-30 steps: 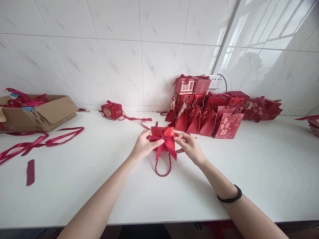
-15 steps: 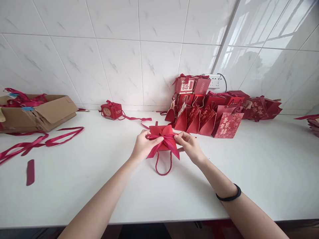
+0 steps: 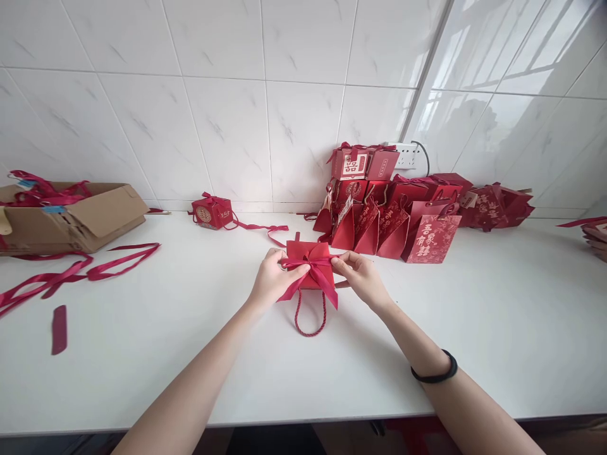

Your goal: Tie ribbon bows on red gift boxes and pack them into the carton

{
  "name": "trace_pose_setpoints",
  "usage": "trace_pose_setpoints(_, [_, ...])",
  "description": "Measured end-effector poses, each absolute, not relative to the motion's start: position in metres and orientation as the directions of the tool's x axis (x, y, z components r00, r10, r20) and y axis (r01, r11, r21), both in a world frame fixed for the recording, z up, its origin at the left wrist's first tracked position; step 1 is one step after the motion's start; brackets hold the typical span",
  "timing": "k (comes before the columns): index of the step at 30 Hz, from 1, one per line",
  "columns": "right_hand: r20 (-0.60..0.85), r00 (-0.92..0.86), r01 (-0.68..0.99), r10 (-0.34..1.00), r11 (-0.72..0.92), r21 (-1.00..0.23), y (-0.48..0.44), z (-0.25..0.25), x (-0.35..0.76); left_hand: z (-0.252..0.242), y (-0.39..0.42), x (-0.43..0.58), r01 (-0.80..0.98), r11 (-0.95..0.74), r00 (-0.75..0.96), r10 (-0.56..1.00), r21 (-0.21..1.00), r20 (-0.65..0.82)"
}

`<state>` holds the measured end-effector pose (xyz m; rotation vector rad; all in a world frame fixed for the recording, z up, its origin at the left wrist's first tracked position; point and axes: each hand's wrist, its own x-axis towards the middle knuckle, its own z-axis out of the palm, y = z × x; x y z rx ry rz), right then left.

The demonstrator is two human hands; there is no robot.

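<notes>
In the head view, the grip of the left hand (image 3: 274, 279) pinches the left side of the crimson ribbon (image 3: 326, 282), and the right hand (image 3: 363, 278) pinches its right side. The ribbon lies across the red gift box (image 3: 321, 249), centred on the white tabletop (image 3: 370, 379); a twisted rope handle (image 3: 310, 334) extends toward the near edge. Printed gift bags (image 3: 434, 239) stand far right.
</notes>
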<state>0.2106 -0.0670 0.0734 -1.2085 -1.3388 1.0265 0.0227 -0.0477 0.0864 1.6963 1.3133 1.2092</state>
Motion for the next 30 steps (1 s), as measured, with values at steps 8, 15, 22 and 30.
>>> trace_pose_setpoints(8, [0.382,-0.23,0.344,0.895,0.442,-0.828,-0.07,0.066,0.214,0.083,-0.049,0.025,0.364,-0.345,0.13,0.939,0.865,0.319])
trace_pose_setpoints(15, [0.377,-0.269,0.413,0.886,0.46,-0.786,-0.07,0.066,0.217,0.077,-0.048,0.025,0.108,-0.247,0.189,0.956,0.963,0.225])
trace_pose_setpoints(22, [0.427,-0.251,0.411,0.869,0.495,-0.765,-0.069,0.062,0.216,0.074,-0.047,0.026,0.105,-0.255,0.344,0.916,0.961,0.206])
trace_pose_setpoints(30, [0.454,-0.226,0.418,0.862,0.507,-0.754,-0.068,0.059,0.216,0.072,-0.041,0.019,0.031,-0.248,0.425,0.88,0.968,0.211])
